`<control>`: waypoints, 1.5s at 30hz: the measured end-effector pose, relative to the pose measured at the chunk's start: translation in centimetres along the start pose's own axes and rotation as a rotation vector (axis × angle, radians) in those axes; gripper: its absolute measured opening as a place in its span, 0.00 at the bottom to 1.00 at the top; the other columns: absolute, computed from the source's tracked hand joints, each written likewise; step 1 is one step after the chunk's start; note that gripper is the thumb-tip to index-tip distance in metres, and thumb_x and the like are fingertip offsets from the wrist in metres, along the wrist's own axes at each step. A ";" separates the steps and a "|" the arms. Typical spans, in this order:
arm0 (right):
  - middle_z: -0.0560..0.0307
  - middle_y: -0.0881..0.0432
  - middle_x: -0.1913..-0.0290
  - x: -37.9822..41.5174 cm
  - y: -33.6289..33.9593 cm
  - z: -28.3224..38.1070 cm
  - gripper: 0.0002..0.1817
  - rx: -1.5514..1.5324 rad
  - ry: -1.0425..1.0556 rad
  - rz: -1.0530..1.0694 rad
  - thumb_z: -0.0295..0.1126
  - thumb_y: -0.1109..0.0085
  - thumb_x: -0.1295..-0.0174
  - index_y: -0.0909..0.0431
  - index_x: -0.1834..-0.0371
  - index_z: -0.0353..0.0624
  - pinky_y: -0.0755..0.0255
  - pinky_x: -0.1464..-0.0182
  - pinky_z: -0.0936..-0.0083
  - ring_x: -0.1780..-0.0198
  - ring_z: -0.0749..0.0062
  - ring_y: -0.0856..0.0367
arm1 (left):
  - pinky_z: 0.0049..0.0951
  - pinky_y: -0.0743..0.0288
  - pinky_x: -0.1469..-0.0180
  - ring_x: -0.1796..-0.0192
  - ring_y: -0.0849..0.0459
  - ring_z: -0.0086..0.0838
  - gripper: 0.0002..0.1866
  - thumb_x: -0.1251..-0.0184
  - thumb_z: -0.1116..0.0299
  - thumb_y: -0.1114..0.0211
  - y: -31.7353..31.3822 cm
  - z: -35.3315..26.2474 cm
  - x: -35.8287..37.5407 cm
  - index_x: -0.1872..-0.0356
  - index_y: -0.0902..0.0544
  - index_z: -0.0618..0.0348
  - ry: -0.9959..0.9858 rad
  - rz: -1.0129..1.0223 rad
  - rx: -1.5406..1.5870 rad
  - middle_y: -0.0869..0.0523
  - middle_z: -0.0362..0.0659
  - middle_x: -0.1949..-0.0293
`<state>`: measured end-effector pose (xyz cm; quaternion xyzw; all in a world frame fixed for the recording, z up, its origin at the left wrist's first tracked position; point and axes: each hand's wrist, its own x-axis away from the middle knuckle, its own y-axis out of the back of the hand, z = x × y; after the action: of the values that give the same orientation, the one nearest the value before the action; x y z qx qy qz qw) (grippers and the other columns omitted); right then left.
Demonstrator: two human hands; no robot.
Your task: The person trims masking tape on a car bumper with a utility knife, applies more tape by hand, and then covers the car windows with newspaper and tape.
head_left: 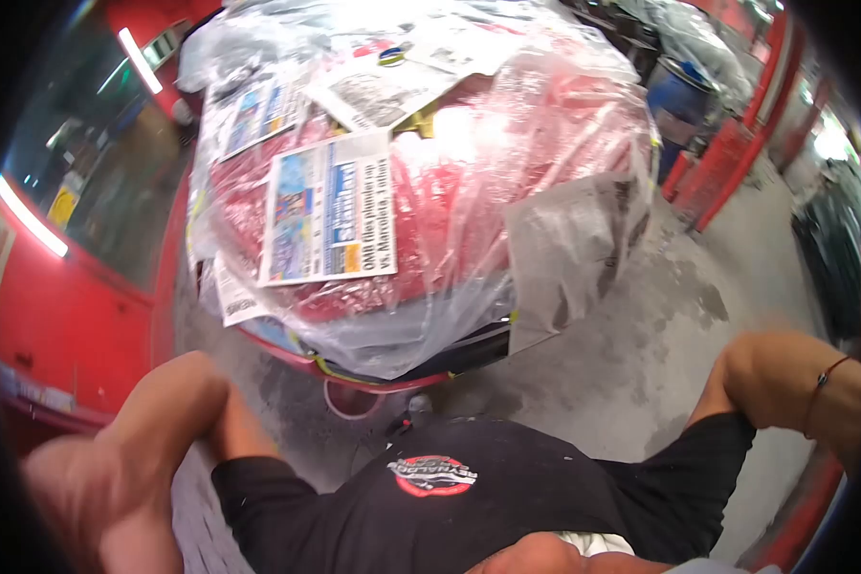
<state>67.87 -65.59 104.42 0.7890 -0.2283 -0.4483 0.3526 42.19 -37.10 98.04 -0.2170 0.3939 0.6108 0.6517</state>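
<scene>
Neither of my hands shows. My left arm point(180, 392) is bent sharply, and its forearm runs out of view at the lower left. On the opposite side my right arm point(784, 378) is bent too, with a thin dark bracelet point(822, 380) close to the right edge. In front of me stands a red car point(430, 191) draped in clear plastic sheeting point(564, 124). A newspaper page point(330, 210) lies on the sheeting, with more newspaper sheets point(383, 91) behind it. A roll of tape point(391, 57) rests on those. One greyish newspaper sheet point(569, 253) hangs over the car's near right edge.
A round, pale-rimmed container point(354, 400) is on the concrete floor point(670, 306) below the car's near edge. A blue drum point(679, 100) stands at the back right beside red metal posts point(727, 172). Dark plastic point(832, 239) hangs at far right. A red wall point(77, 297) with windows borders the left.
</scene>
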 end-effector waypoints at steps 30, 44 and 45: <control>0.64 0.19 0.74 21.6 -41.4 11.1 0.15 -0.997 -1.581 -0.052 0.35 0.37 0.27 0.18 0.71 0.36 0.34 0.69 0.80 0.73 0.84 0.29 | 0.41 0.31 0.75 0.83 0.23 0.35 0.31 0.40 0.36 0.27 -11.1 4.9 36.3 0.74 0.13 0.60 1.388 0.343 -0.313 0.21 0.50 0.85; 0.47 0.14 0.45 7.9 -35.7 7.3 0.28 -0.227 -0.669 -0.585 0.42 0.27 0.38 0.20 0.39 0.36 0.24 0.56 0.66 0.51 0.52 0.16 | 0.27 0.31 0.73 0.75 0.22 0.18 0.11 0.29 0.64 0.27 -9.7 -8.8 14.2 0.66 0.16 0.61 1.302 -0.386 0.249 0.16 0.43 0.76; 0.44 0.16 0.41 6.8 -34.4 7.1 0.31 -0.090 -0.667 -0.598 0.37 0.26 0.40 0.23 0.35 0.34 0.25 0.47 0.62 0.46 0.49 0.16 | 0.25 0.30 0.71 0.72 0.22 0.16 0.10 0.29 0.66 0.27 -9.4 -9.8 14.0 0.67 0.17 0.60 1.333 -0.441 0.385 0.15 0.40 0.74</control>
<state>66.59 -50.49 72.04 0.6166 -0.0719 -0.7698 0.1486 48.05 -37.30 79.47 -0.4988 0.7548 0.1230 0.4080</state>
